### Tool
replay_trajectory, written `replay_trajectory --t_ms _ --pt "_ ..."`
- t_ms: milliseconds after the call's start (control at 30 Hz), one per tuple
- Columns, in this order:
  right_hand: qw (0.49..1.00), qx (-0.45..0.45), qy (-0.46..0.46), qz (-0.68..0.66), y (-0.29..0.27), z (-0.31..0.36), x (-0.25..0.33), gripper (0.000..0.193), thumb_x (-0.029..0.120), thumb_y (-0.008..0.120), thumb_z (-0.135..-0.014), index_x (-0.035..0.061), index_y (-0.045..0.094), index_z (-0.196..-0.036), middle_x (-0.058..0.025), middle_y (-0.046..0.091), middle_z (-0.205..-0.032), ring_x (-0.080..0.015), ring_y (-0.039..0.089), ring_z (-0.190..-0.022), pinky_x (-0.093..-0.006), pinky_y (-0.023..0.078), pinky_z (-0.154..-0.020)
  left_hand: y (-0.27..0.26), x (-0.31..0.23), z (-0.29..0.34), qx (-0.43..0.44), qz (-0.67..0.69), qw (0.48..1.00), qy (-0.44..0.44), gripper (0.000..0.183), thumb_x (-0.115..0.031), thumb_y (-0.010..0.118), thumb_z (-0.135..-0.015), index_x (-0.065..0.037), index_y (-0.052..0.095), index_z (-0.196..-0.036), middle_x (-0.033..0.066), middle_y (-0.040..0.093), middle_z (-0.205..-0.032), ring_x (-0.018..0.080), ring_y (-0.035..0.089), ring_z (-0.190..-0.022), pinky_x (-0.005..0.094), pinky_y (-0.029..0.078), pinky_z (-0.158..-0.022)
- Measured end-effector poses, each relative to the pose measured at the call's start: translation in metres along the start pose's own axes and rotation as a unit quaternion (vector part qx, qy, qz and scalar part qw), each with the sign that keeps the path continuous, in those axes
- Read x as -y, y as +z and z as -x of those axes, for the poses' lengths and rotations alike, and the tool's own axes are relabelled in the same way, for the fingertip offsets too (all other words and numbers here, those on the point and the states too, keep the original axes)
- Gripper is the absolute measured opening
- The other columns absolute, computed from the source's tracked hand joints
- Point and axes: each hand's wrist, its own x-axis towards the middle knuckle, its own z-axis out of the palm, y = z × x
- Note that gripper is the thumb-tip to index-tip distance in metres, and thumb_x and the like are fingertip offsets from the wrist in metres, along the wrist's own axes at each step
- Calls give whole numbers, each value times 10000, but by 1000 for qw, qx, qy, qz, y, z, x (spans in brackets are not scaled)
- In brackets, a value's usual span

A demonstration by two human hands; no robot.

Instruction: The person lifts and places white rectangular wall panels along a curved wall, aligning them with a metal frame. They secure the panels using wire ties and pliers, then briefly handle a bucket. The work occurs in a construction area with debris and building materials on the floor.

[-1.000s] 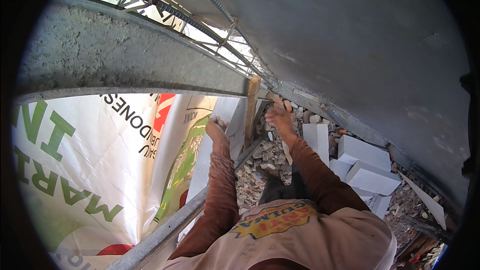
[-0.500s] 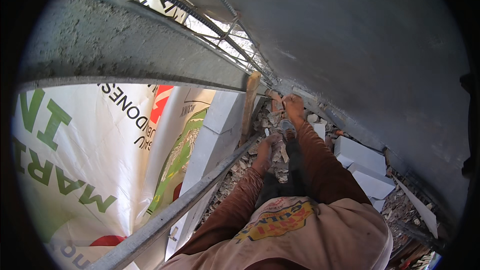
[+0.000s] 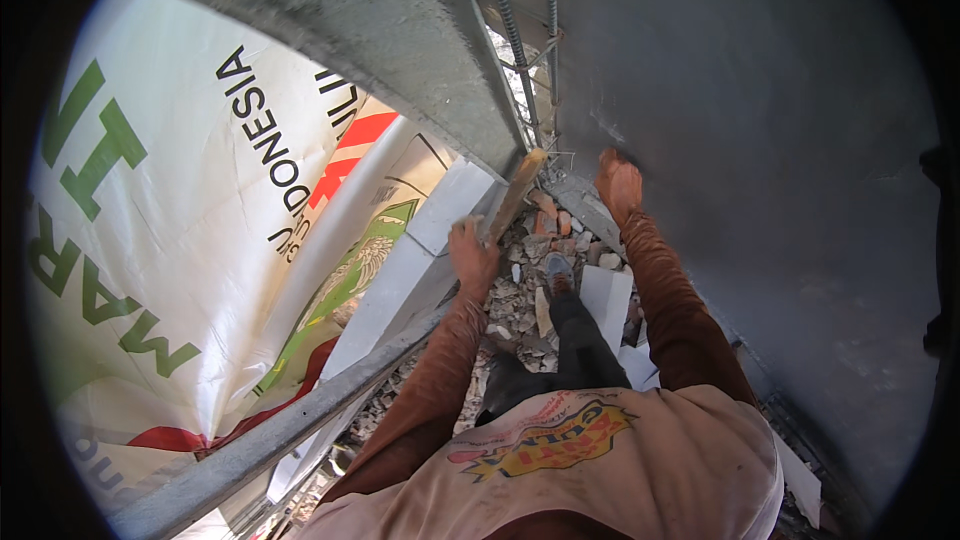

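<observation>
My left hand [image 3: 474, 258] is at the edge of the white block wall [image 3: 440, 205], beside an upright wooden stake [image 3: 520, 190]. Its fingers look apart and slightly bent, with nothing seen in them; whether they touch the block I cannot tell. Farther right, my right hand [image 3: 620, 186] is closed against or close to the smooth grey wall [image 3: 750, 160]. What it holds, if anything, is hidden. Below and between the hands lie broken brick pieces [image 3: 545, 212] and grey rubble [image 3: 515, 300].
My shoe [image 3: 559, 270] stands on the rubble. A loose white block [image 3: 605, 300] lies right of my leg. A metal bar [image 3: 290, 430] slants along my left side, past a printed plastic sheet [image 3: 200, 240]. Ribbed steel rods [image 3: 505, 15] rise ahead beside a concrete beam [image 3: 380, 10].
My right hand has lifted from the rubble by the wall's foot and moved right, to the grey wall. My left hand has moved left and forward to the white blocks. The view has turned.
</observation>
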Motion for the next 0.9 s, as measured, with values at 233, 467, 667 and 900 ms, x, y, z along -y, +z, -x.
replay_trajectory --t_ms 233,467,667,900 --pt "998 49 -23 31 -23 2 17 157 61 517 -894 -58 611 -935 -311 669 -838 -471 668 -753 -529 530 -659 24 18 -70 101 -5 995 -19 230 -192 677 -834 -50 642 -1011 172 617 -1026 376 601 -979 493 476 -838" --pt "996 23 -63 67 -28 -13 26 210 149 527 -926 -24 630 -867 -292 669 -789 -482 663 -773 -543 522 -713 35 33 -81 101 58 993 11 136 -133 594 -834 -27 596 -919 190 627 -960 391 625 -927 498 499 -806" --pt "998 -9 -49 36 -27 -20 43 261 192 554 -925 -14 668 -814 -293 662 -796 -473 660 -771 -514 518 -686 45 34 -86 70 118 988 -67 109 -103 560 -834 -35 590 -914 190 627 -948 391 635 -908 497 507 -763" --pt "997 -17 7 -81 -29 -19 60 247 173 594 -894 -47 704 -881 -235 667 -741 -348 668 -667 -414 508 -656 58 32 -106 -3 211 974 -85 132 -144 592 -834 -18 616 -869 213 641 -900 407 624 -895 510 485 -768"
